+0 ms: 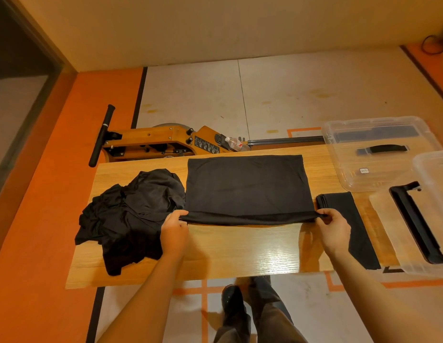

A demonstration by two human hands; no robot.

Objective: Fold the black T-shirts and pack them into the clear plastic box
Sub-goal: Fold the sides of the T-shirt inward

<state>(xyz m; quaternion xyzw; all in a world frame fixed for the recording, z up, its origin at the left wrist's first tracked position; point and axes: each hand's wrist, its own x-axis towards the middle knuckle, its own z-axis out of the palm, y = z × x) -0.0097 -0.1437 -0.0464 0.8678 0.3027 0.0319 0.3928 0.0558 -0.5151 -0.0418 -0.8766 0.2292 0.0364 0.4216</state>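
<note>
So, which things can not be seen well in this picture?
- clear plastic box, head view: the right edge cuts it off, so its inside is not visible.
- pile of unfolded shirts: crumpled, so the number cannot be counted.
- folded shirt: right hand covers part.
- label on lid: too small.

Our wooden table (240, 248) and what lies on it

We see a half-folded black T-shirt (245, 189) spread flat at the middle, a crumpled heap of black T-shirts (131, 214) at the left, a folded black T-shirt (349, 219) at the right, and beyond that the clear plastic box (428, 219) and its lid (374, 154).
</note>
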